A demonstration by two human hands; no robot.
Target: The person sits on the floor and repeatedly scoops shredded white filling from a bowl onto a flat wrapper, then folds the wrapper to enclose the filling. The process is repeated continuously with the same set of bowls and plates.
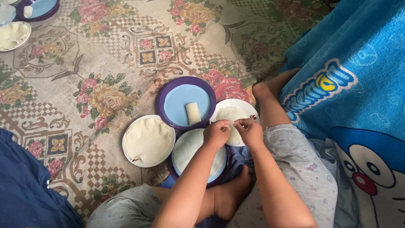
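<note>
Looking down from my head camera, I have both hands over the white plate [249,110] that sits just right of the purple plate [165,98]. My left hand [216,133] and right hand [249,131] are side by side, nearly touching, fingertips pinched together on the near edge of the thin pale wrapper [230,115] lying flat on that plate. I judge I am at the start of a fold, lifting the near edge to turn it over what looks like a grainy filling in the middle, though I cannot make out the filling clearly. The next move calls for a light, even lift with both hands so the sheet does not tear. The wrapper is round, so it has no long axis yet; the edge I pinch runs left to right. The finished roll [193,113] lies on the blue inside of the purple plate, its long axis pointing away from me, tilted slightly left. A stack of wrappers [147,139] rests on another white plate to the left, and a blue-rimmed plate [192,147] with one sheet sits under my left wrist, on the flowered mat [84,63].
</note>
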